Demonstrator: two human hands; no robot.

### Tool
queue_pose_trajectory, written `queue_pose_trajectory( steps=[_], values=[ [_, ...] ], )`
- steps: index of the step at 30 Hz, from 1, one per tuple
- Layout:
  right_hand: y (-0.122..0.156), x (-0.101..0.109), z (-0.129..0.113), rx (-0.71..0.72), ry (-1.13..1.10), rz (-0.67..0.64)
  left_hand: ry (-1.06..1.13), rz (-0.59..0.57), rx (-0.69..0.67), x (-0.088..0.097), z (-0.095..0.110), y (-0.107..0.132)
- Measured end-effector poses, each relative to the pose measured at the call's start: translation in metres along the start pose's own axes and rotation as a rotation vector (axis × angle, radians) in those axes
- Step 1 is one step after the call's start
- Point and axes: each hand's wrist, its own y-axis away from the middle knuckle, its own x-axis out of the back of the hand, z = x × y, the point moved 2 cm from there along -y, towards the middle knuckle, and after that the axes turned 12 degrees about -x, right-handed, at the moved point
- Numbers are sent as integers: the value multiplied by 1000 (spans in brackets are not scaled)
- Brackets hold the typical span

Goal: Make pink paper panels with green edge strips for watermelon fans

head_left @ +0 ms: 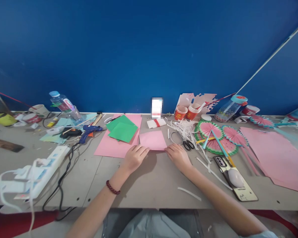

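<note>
A small pink paper sheet point(153, 140) lies flat on the grey table point(149, 185) in front of me. My left hand point(134, 158) rests at its near left corner, fingers curled down on the edge. My right hand point(178, 155) sits at the near right corner, fingers pressed on the paper's edge. Both hands pinch or press the near edge; I cannot tell whether the edge is lifted. A red bead bracelet point(112, 187) circles my left wrist.
A large pink sheet point(114, 145) with green papers point(122, 130) lies left of it. Black scissors point(187, 143), white paper strips, watermelon paper fans point(215, 135), a phone point(234, 178), red cups point(186, 112), a blue glue gun point(89, 131) and a power strip point(43, 168) surround the spot.
</note>
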Motion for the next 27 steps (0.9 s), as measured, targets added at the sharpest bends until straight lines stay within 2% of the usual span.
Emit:
queue_pose_trajectory(
  steps=[4, 6, 10, 13, 15, 18, 21, 23, 27],
  values=[
    [2, 8, -1, -13, -75, 56, 37, 48, -9, 11, -7, -4],
    [3, 14, -3, -54, -160, 49, 47, 38, 45, 15, -10, -7],
    [5, 28, -12, -202, -390, 38, 74, 112, 375, 25, -5, -15],
    [6, 37, -23, -346, -595, 45, 369, 179, 569, 28, 16, -23],
    [7, 42, -33, -409, -727, 28, 659, 105, 697, 25, 32, -29],
    [8, 48, -48, -413, -877, -30, 957, 93, 884, 20, 47, -36],
    [8, 52, -58, -356, -963, -139, 1177, 139, 980, 17, 49, -40],
    [8, 55, -57, -340, -974, -159, 1277, 173, 1012, 15, 44, -39],
    [-2, 72, -37, -384, -795, -12, 1282, 134, 1090, 18, 27, -32]
  ],
)
